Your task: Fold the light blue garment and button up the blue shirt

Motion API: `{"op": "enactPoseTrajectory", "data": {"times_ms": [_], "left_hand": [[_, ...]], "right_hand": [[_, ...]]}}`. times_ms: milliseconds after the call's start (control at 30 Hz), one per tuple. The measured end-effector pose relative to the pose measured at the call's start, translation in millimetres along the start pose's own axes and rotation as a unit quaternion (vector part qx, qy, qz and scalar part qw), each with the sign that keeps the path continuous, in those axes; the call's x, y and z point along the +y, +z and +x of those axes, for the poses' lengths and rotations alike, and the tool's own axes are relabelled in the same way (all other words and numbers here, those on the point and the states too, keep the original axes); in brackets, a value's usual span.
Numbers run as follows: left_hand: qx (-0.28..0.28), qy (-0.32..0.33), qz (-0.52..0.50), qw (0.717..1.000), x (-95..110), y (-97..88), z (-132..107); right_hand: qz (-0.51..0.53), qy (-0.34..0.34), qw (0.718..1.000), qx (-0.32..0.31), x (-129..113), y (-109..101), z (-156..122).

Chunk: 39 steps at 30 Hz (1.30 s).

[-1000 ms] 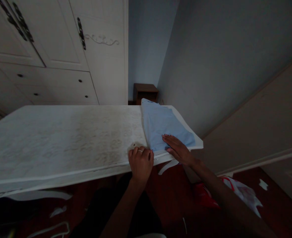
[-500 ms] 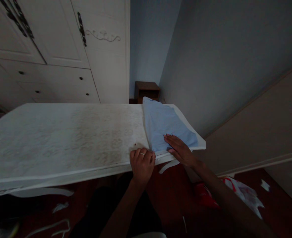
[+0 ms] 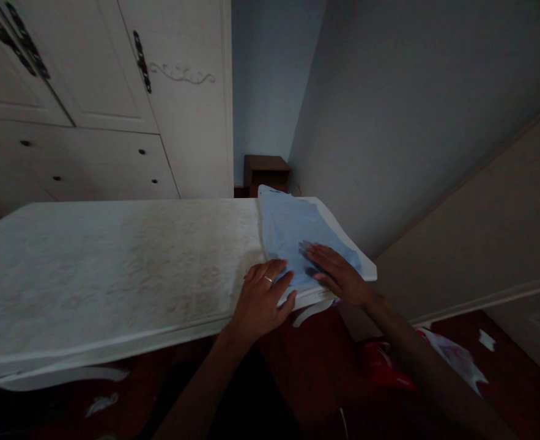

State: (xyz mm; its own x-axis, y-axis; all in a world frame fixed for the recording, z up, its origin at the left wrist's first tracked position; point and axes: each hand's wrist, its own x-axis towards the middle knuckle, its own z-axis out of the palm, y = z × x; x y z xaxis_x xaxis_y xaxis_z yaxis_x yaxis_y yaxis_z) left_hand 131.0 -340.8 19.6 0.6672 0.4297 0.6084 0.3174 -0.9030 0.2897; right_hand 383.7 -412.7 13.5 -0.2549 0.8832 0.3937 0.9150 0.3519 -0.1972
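Observation:
A light blue cloth (image 3: 288,226) lies flat over the right end of a long ironing board (image 3: 90,263) with a white, brown-stained cover. My left hand (image 3: 263,296), a ring on one finger, is at the board's near edge by the cloth's lower left corner. Its fingers are spread and nothing shows in them. Over the cloth's near right part is my right hand (image 3: 336,272), fingers stretched out and casting a shadow on it. Whether the right fingertips touch the fabric I cannot tell.
A white wardrobe (image 3: 191,128) stands behind the board. In the corner is a small brown cabinet (image 3: 266,164), and a grey wall (image 3: 389,122) runs along the right. Plastic bags (image 3: 453,357) lie on the red floor (image 3: 310,366) at lower right.
My left hand has loosened from its closed grip at the cloth's near corner and spread its fingers. The right hand has lifted slightly off the cloth. The view has shifted a little.

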Motion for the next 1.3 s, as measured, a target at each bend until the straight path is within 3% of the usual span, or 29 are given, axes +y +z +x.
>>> {"op": "enactPoseTrajectory", "data": {"times_ms": [167, 300, 467, 667, 833, 933, 1067, 1167, 1300], "left_hand": [[-0.071, 0.025, 0.018, 0.997, -8.3, 4.1, 23.9], [-0.145, 0.051, 0.038, 0.987, -16.5, 16.1, 18.9], [-0.141, 0.057, 0.047, 0.987, -22.2, 22.6, -1.9], [-0.155, 0.063, 0.041, 0.985, -24.9, 23.2, -9.1], [-0.186, 0.071, 0.014, 0.98, -25.4, 14.2, -20.4], [-0.2, 0.076, -0.02, 0.977, -23.4, -4.2, -32.1], [-0.191, 0.073, -0.06, 0.977, -31.1, -35.0, -47.8], [-0.143, 0.009, -0.069, 0.987, -57.1, -56.3, -57.1], [-0.03, -0.092, -0.065, 0.993, -110.3, -86.1, -71.2]], "right_hand": [[-0.057, 0.106, 0.992, 0.033, 31.9, 5.5, -14.2], [-0.077, 0.108, 0.991, 0.017, 42.0, 12.1, -24.5], [-0.096, 0.103, 0.99, 0.002, 39.9, 11.9, -26.5], [-0.087, 0.098, 0.991, -0.021, 41.0, 6.1, -25.8], [-0.085, 0.114, 0.99, -0.021, 39.7, -3.4, -12.7], [-0.073, 0.147, 0.986, -0.009, 23.1, -9.9, 6.4], [0.02, 0.153, 0.987, 0.037, -25.1, -7.2, 40.3], [0.128, 0.123, 0.984, 0.031, -70.4, 6.0, 68.7], [0.267, 0.102, 0.956, 0.068, -125.5, 37.3, 109.3]]}}
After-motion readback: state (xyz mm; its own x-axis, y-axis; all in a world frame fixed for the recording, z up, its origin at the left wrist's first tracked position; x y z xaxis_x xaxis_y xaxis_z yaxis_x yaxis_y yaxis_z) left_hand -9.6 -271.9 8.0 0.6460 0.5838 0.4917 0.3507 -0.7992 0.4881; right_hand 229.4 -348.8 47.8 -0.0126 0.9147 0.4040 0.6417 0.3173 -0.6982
